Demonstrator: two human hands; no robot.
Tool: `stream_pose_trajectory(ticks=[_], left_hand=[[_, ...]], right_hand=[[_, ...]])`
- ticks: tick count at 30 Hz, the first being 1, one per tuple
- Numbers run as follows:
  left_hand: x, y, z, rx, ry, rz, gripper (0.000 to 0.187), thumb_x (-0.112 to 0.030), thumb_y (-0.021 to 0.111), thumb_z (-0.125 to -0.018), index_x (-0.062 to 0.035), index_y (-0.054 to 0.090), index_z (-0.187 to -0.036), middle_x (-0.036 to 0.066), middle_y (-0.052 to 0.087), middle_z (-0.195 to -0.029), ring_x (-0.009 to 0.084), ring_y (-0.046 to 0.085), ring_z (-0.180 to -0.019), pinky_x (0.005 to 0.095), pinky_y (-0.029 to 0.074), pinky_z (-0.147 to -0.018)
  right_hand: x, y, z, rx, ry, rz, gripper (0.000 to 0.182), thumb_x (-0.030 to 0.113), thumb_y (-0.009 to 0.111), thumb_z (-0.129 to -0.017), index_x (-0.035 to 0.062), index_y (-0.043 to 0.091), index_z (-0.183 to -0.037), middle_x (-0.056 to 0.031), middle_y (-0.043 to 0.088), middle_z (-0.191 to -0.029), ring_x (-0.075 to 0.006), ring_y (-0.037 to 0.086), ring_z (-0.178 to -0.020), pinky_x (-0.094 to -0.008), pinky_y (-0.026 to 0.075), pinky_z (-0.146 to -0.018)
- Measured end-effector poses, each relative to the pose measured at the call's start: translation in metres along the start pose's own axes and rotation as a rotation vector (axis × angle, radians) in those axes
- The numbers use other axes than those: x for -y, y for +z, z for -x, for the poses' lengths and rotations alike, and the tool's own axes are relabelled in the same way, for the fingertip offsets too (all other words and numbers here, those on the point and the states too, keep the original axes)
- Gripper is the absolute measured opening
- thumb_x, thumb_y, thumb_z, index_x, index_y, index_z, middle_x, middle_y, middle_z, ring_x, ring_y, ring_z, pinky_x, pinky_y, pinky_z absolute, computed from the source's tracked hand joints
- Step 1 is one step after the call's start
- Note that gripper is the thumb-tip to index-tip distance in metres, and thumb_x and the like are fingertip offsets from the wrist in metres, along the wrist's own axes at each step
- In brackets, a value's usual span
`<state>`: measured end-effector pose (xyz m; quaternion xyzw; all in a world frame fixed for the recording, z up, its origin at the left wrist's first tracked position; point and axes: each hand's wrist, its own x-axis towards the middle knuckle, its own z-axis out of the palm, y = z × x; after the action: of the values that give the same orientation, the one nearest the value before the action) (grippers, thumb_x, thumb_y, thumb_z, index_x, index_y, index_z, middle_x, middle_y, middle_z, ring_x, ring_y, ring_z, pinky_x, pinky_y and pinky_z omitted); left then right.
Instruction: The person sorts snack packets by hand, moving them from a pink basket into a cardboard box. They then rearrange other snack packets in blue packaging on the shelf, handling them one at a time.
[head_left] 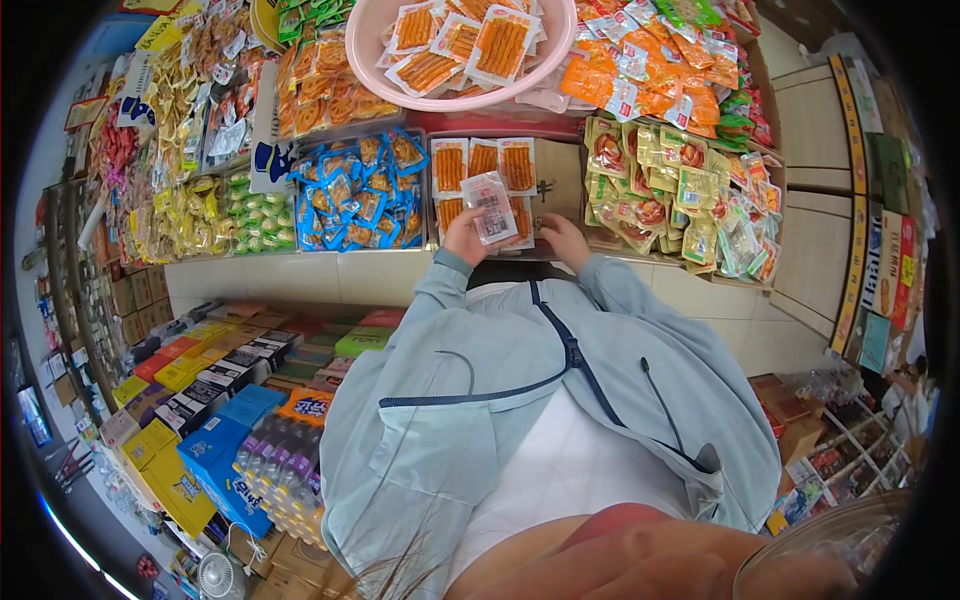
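My left hand (466, 238) is closed on the lower edge of a flat snack packet (489, 207), its pale, printed back facing up. Beneath it, similar clear packets of orange-brown sticks (482, 157) lie in rows in a display box (434, 185). At the front of this box is my right hand (565, 242), fingers loosely bent and apart, with no packet visible in it. It is beside the bare brown cardboard (560, 182) in the box's right half. The held packet and left hand partly hide the lower row.
A pink basin (362, 62) of the same stick packets stands behind the box. Blue-wrapped snacks (360, 190) fill the bin on the left, and yellowish packets (640, 180) are piled on the right. Stacked cartons (225, 440) and bottles (285, 455) stand at lower left.
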<state>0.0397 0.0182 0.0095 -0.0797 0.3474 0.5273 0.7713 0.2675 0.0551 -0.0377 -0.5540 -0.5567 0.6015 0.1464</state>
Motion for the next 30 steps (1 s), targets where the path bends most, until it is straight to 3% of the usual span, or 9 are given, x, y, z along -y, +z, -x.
stream_pose_trajectory(ticks=[3,6,9,12,15,18,21,24,30], left_hand=[[-0.003,0.004,0.008,0.023,-0.022,0.003,0.049,-0.016,0.048,-0.089,-0.0061,0.040,-0.137,0.017,0.051,-0.132,0.0390,0.048,-0.125,0.0624,0.039,-0.102],[0.001,-0.005,0.006,0.000,-0.012,-0.022,0.049,-0.015,0.047,-0.089,-0.0053,0.040,-0.137,0.018,0.051,-0.133,0.0397,0.048,-0.125,0.0626,0.040,-0.101],[0.007,-0.010,0.004,-0.046,0.017,-0.110,0.048,-0.010,0.046,-0.088,-0.0040,0.040,-0.136,0.018,0.052,-0.132,0.0396,0.051,-0.122,0.0600,0.045,-0.097],[0.009,-0.008,0.001,-0.063,0.008,-0.253,0.048,-0.003,0.046,-0.087,-0.0035,0.041,-0.135,0.017,0.054,-0.130,0.0382,0.055,-0.118,0.0539,0.052,-0.091],[0.013,0.001,0.000,-0.069,0.005,-0.379,0.046,0.000,0.047,-0.086,-0.0042,0.043,-0.132,0.014,0.057,-0.125,0.0337,0.059,-0.112,0.0466,0.056,-0.086],[0.016,0.007,-0.002,-0.062,-0.088,-0.585,0.044,-0.003,0.050,-0.087,-0.0054,0.046,-0.131,0.011,0.060,-0.121,0.0284,0.062,-0.107,0.0418,0.058,-0.082],[0.015,0.012,-0.003,0.023,-0.186,-0.724,0.040,-0.009,0.055,-0.089,-0.0060,0.049,-0.128,0.009,0.063,-0.114,0.0228,0.064,-0.100,0.0364,0.059,-0.074],[0.020,0.010,-0.008,-0.001,-0.207,-0.794,0.038,-0.012,0.057,-0.089,-0.0058,0.050,-0.126,0.009,0.064,-0.111,0.0213,0.064,-0.098,0.0348,0.059,-0.070],[0.010,0.007,-0.012,-0.090,-0.123,-0.820,0.040,-0.004,0.061,-0.086,-0.0017,0.050,-0.124,0.012,0.064,-0.107,0.0230,0.066,-0.094,0.0319,0.060,-0.068]], right_hand=[[-0.007,0.006,-0.002,-0.058,-0.062,0.175,0.048,0.017,0.059,-0.086,-0.0049,0.051,-0.127,-0.0228,0.058,-0.120,-0.0322,0.059,-0.110,-0.0366,0.046,-0.095],[-0.014,0.008,-0.006,-0.038,-0.050,0.147,0.049,0.016,0.059,-0.086,-0.0044,0.048,-0.130,-0.0211,0.056,-0.124,-0.0317,0.059,-0.110,-0.0364,0.047,-0.093],[-0.017,0.012,-0.008,0.014,0.084,-0.206,0.048,0.014,0.060,-0.085,-0.0062,0.049,-0.128,-0.0202,0.058,-0.120,-0.0240,0.060,-0.104,-0.0327,0.049,-0.087],[-0.010,0.011,-0.002,0.047,0.172,-0.408,0.047,0.013,0.057,-0.088,-0.0054,0.047,-0.129,-0.0164,0.060,-0.116,-0.0230,0.061,-0.101,-0.0325,0.048,-0.087],[-0.004,0.008,0.003,0.096,0.184,-0.369,0.040,0.017,0.052,-0.094,0.0012,0.048,-0.130,-0.0128,0.058,-0.121,-0.0200,0.061,-0.102,-0.0309,0.051,-0.083],[-0.002,0.006,0.001,0.140,0.272,-0.581,0.037,0.022,0.052,-0.096,0.0028,0.051,-0.127,-0.0111,0.060,-0.117,-0.0206,0.063,-0.095,-0.0314,0.052,-0.080],[0.005,0.004,-0.006,0.258,0.285,-0.575,0.035,0.024,0.052,-0.097,0.0041,0.052,-0.125,-0.0099,0.062,-0.114,-0.0220,0.065,-0.094,-0.0338,0.053,-0.081],[0.026,0.006,0.002,0.190,0.238,-0.715,0.028,0.017,0.054,-0.094,0.0080,0.056,-0.120,-0.0049,0.063,-0.107,-0.0169,0.063,-0.094,-0.0314,0.050,-0.081],[0.031,0.010,-0.002,0.094,0.268,-0.833,0.026,0.015,0.054,-0.094,0.0081,0.056,-0.119,-0.0055,0.063,-0.108,-0.0183,0.063,-0.093,-0.0329,0.051,-0.079]])
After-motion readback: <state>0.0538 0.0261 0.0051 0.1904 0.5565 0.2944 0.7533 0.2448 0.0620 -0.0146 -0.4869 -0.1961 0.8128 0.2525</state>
